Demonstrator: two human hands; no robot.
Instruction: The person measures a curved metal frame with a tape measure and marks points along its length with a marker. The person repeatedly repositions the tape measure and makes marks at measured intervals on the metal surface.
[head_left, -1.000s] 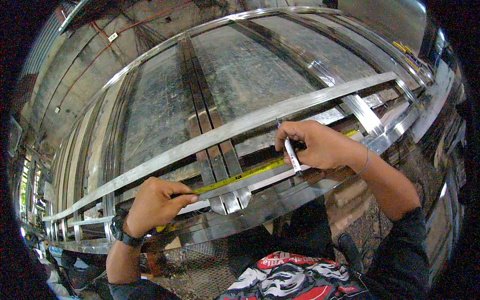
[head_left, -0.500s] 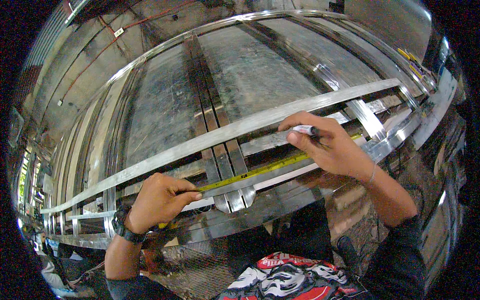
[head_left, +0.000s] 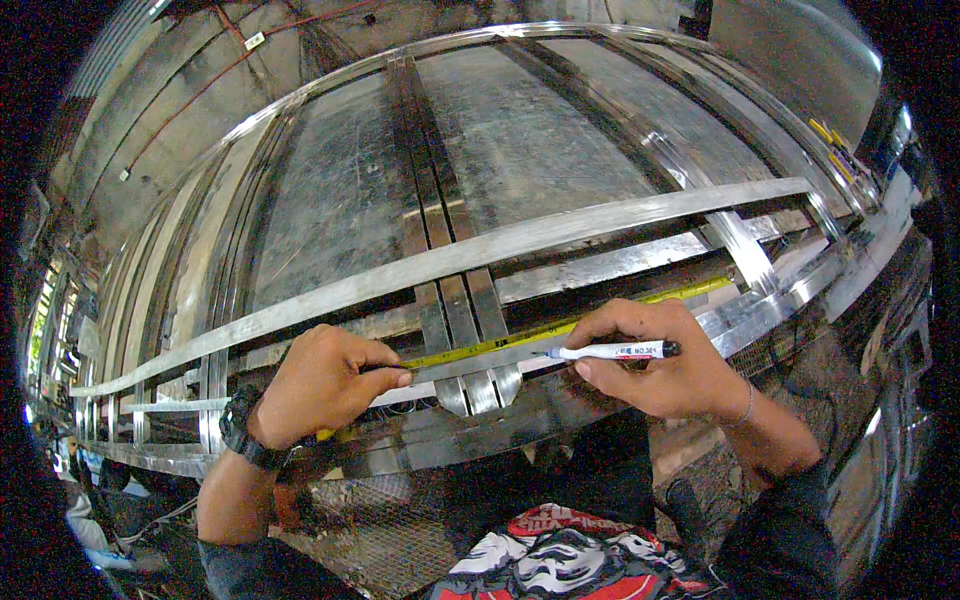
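Observation:
My left hand (head_left: 332,385), with a dark watch on its wrist, pinches the yellow tape measure blade (head_left: 470,352) between thumb and fingers. The blade stretches rightward along a thin grey metal bar (head_left: 437,371) near the front of a metal frame. A white marker pen (head_left: 620,350) with a black end is gripped in my right hand (head_left: 665,360). Its tip points left, at the bar just below the tape; whether it touches I cannot tell. Part of the blade passes behind my right fingers and shows again beyond them.
A long flat silver bar (head_left: 560,229) lies across the frame, farther from me than the tape. Dark paired metal rails (head_left: 428,170) run away over a large grey sheet (head_left: 335,170). Yellow-handled tools (head_left: 830,140) lie at the far right. Mesh (head_left: 370,515) shows below the front edge.
My right hand has come down and nearer, from above the tape to the thin bar. The pen has turned so its tip points left at the bar. My left hand keeps its pinch.

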